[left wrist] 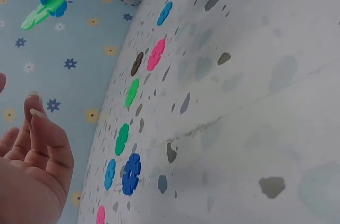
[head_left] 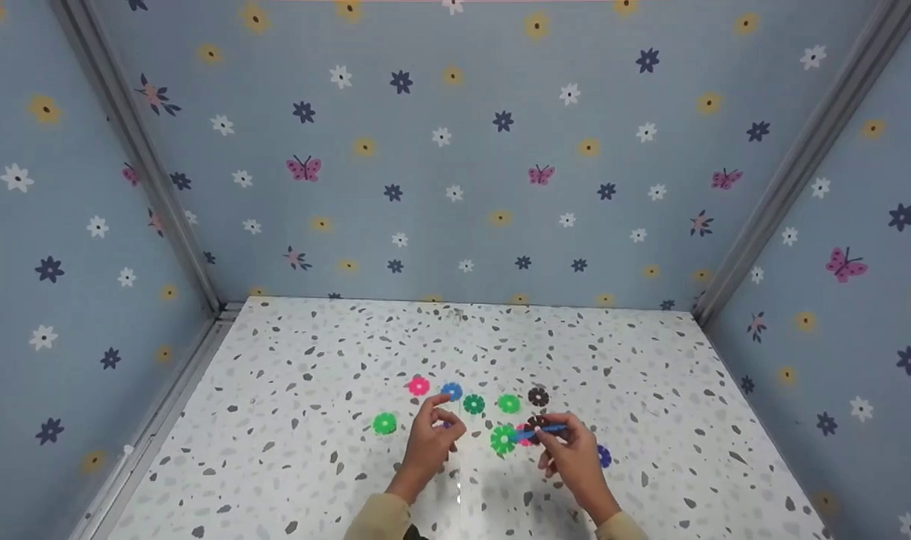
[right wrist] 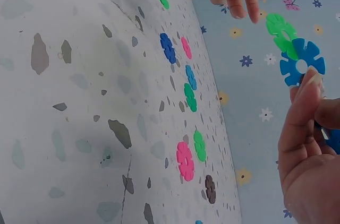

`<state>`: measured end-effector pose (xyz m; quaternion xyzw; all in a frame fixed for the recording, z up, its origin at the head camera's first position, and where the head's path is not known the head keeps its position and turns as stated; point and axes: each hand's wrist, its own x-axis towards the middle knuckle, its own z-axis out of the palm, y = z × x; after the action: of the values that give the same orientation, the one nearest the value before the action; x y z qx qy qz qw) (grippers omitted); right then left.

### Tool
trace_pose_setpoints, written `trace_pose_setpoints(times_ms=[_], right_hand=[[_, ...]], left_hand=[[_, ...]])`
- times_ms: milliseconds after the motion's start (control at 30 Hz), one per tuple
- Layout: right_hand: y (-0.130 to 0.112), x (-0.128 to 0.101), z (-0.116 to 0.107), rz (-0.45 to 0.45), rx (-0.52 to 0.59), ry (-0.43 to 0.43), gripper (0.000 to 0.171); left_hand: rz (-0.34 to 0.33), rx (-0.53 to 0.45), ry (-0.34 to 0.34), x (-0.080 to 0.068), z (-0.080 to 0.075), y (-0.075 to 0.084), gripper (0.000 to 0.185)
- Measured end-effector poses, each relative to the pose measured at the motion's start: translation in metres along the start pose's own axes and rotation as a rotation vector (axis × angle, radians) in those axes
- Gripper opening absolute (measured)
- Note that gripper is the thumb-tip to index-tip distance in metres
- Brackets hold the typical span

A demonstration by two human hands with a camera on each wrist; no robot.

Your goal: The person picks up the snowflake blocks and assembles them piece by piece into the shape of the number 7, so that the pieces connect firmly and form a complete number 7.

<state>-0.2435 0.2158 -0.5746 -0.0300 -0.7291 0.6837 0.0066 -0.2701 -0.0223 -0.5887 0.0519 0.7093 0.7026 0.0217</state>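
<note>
The right hand (head_left: 572,450) pinches a small cluster of joined snowflake discs above the speckled surface (head_left: 290,420): a blue disc (right wrist: 302,62) slotted into a light green disc (right wrist: 281,34), held at the fingertips (the right wrist view shows thumb and finger closed on the blue one's edge). In the head view the green part of this cluster sticks out to the left of the hand, toward the other hand.

The left hand (head_left: 433,439) is just beside it, lifted off the surface with its fingers loosely curled and apart; the left wrist view shows nothing in its palm.

Loose discs lie flat on the surface beyond the hands, in a rough row: a pink disc (head_left: 418,386), a blue one (head_left: 451,391), a dark green one (head_left: 473,404), a bright green one (head_left: 509,403) and a brown one (head_left: 538,396). Another bright green disc (head_left: 384,424) lies apart to the left, and a dark blue disc (head_left: 604,455) lies just right of the right hand. A further dark blue disc (left wrist: 130,173) lies on the surface below the left hand.

Walls papered with flowers and butterflies (head_left: 455,150) enclose the surface on three sides.
</note>
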Motion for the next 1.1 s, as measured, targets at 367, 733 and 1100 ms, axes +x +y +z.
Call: trace_pose_setpoints(times_ms=[367,733,1100], right_hand=[[-0.001,0.004,-0.001,-0.032,-0.018,0.008,0.033],[-0.001,0.005,0.003,0.040,-0.001,0.003,0.036],[-0.002,0.006,0.003,0.073,0.015,0.030,0.045]], left_hand=[[-0.017,0.354,0.118,0.022,-0.013,-0.031,0.043],[0.004,0.780,0.112,0.024,-0.011,-0.055,0.037],[-0.011,0.793,0.088,0.022,-0.009,-0.055,0.034]])
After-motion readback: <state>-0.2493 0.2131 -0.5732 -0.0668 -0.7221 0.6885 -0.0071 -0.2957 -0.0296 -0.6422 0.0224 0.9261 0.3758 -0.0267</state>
